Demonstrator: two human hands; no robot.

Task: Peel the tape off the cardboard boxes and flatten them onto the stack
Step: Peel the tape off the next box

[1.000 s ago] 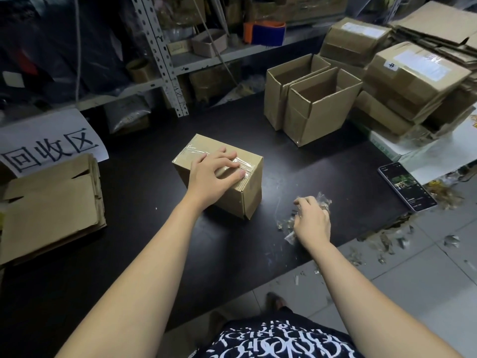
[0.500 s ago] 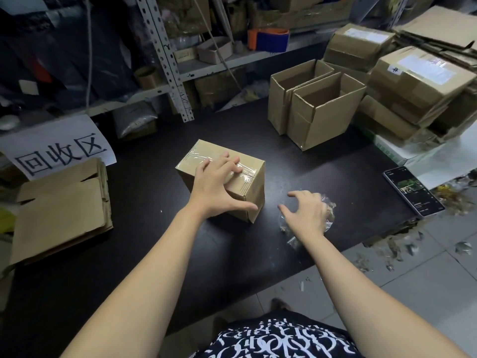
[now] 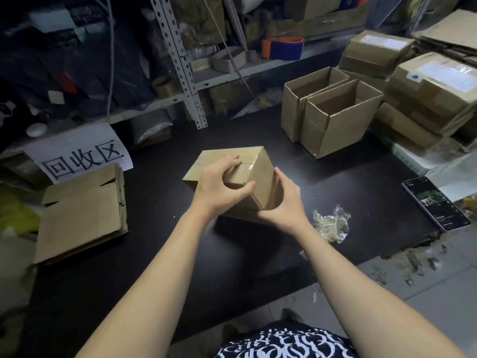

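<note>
- The taped box [image 3: 222,157] is tilted over the middle of the black table [image 3: 160,197], held in both hands.
- The left hand [image 3: 216,187] grips its top, fingers curled over the tape strip [image 3: 245,166].
- The right hand [image 3: 284,202] clasps its right end.
- Crumpled tape [image 3: 330,224] lies to the right on the table, and the flattened stack [image 3: 82,215] lies to the left.

Black table [image 3: 77,293] at centre; perforated metal shelving [image 3: 180,60] at 12 o'clock; grey tiled floor [image 3: 426,293] at 4 o'clock. Light dim.
</note>
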